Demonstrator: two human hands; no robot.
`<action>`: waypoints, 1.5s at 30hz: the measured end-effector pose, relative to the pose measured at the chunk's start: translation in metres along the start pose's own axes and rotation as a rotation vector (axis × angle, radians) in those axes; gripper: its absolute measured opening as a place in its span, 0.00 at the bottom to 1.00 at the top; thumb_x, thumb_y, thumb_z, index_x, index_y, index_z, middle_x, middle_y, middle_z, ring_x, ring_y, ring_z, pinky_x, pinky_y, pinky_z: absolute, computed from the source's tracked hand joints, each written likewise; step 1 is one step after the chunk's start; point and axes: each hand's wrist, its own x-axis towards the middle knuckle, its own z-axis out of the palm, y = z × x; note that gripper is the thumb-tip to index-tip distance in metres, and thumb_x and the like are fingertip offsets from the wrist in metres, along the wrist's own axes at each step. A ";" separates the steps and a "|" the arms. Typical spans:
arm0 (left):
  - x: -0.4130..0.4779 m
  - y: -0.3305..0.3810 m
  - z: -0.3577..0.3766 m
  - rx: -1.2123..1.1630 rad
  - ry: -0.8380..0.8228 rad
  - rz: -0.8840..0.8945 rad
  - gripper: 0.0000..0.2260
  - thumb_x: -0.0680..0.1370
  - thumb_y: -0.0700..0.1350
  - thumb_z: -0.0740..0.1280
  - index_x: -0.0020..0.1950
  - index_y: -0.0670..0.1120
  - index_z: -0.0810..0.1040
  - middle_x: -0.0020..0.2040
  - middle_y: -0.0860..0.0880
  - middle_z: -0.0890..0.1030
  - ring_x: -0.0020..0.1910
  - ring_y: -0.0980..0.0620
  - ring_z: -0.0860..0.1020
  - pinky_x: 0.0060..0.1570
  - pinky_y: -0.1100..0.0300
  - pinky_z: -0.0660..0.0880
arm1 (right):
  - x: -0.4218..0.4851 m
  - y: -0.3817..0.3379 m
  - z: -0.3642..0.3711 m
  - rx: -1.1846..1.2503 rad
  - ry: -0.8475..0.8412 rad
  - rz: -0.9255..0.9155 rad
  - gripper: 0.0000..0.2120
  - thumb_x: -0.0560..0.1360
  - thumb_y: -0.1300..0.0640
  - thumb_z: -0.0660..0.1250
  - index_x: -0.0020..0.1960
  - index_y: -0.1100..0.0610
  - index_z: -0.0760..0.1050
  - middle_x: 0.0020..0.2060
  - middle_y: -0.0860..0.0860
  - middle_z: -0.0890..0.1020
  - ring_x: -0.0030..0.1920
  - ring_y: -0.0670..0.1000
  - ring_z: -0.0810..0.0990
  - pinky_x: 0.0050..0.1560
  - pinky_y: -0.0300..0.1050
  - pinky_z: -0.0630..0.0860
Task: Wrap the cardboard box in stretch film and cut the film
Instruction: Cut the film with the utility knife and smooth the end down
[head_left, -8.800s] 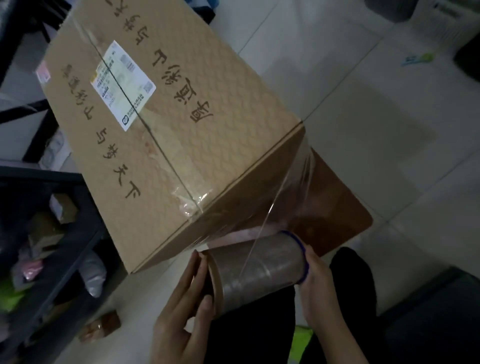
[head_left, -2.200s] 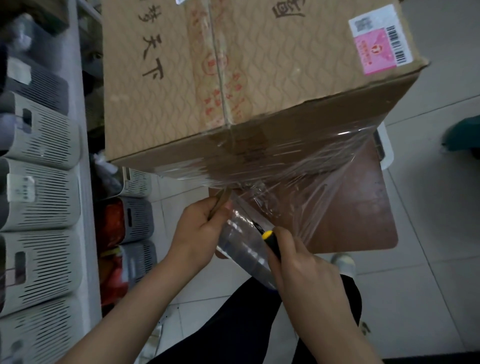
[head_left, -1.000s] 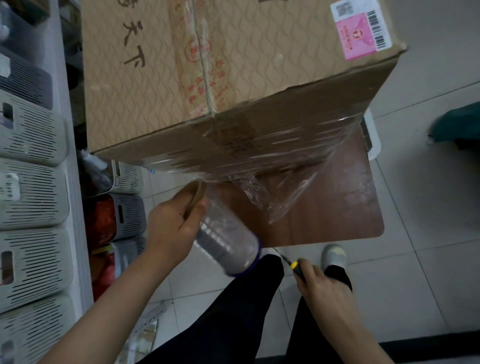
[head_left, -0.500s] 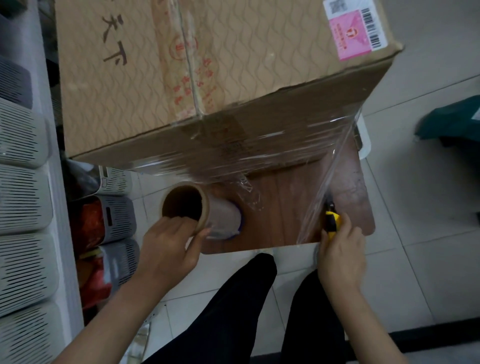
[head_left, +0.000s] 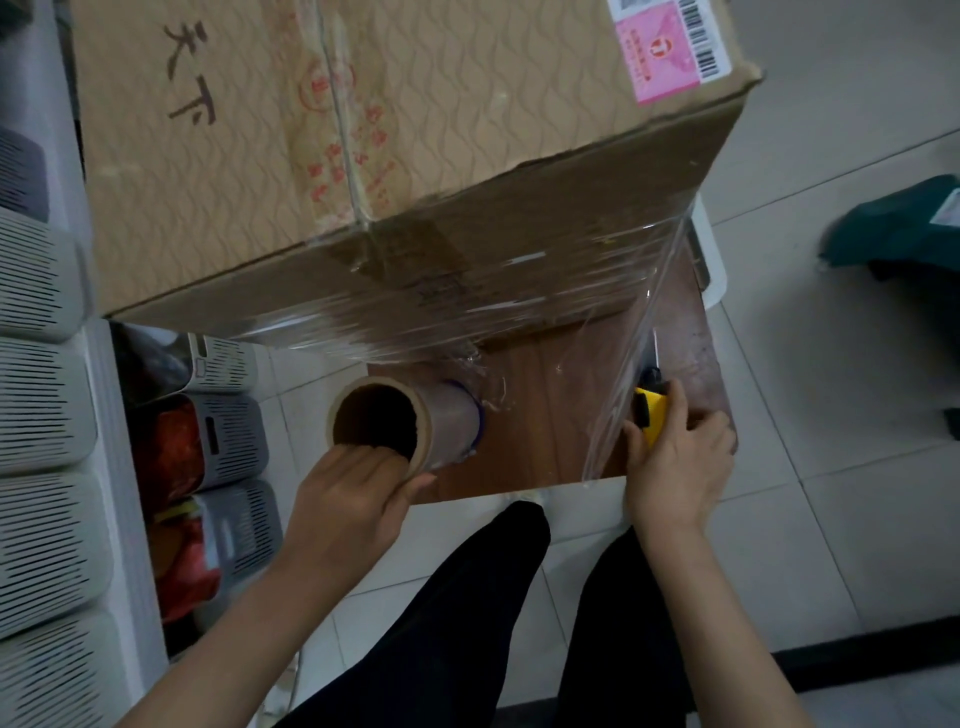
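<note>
A big cardboard box (head_left: 395, 156) rests on a low brown wooden table (head_left: 540, 415); clear stretch film (head_left: 467, 306) bands its near side. My left hand (head_left: 348, 499) grips the near rim of the film roll (head_left: 410, 421), which stands on the table with its cardboard core open toward me. A loose sheet of film (head_left: 628, 374) hangs from the box's right corner down to the table edge. My right hand (head_left: 675, 467) holds a yellow utility knife (head_left: 649, 410) with its blade against that sheet.
Grey slotted storage bins (head_left: 47, 415) line a white shelf on the left, more on the floor under the box. A dark green bag (head_left: 898, 228) lies on the tiled floor at right. My legs in black trousers (head_left: 467, 623) are below the table edge.
Over the last second my left hand set the roll down on the table on end. My right hand moved the knife up and right to the hanging film at the box's right corner.
</note>
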 end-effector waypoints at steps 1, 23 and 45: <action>0.000 0.000 0.000 -0.004 -0.010 -0.003 0.14 0.75 0.47 0.66 0.32 0.41 0.76 0.28 0.46 0.76 0.27 0.46 0.74 0.36 0.59 0.63 | -0.002 -0.001 -0.002 0.054 0.051 -0.024 0.27 0.73 0.54 0.70 0.69 0.61 0.69 0.52 0.67 0.73 0.52 0.65 0.72 0.50 0.57 0.70; 0.136 0.091 -0.012 -1.036 -0.378 -0.498 0.19 0.78 0.37 0.64 0.69 0.41 0.69 0.59 0.44 0.79 0.61 0.51 0.76 0.63 0.60 0.69 | 0.004 -0.037 -0.063 1.820 -0.792 0.514 0.15 0.69 0.55 0.64 0.54 0.58 0.78 0.42 0.48 0.85 0.40 0.44 0.82 0.45 0.38 0.81; 0.119 0.090 -0.015 -1.227 -0.348 -0.547 0.04 0.75 0.34 0.67 0.48 0.37 0.79 0.37 0.49 0.76 0.36 0.60 0.74 0.40 0.70 0.72 | -0.010 -0.041 -0.045 1.966 -0.767 0.522 0.11 0.70 0.54 0.63 0.36 0.50 0.84 0.29 0.51 0.85 0.25 0.42 0.82 0.25 0.35 0.78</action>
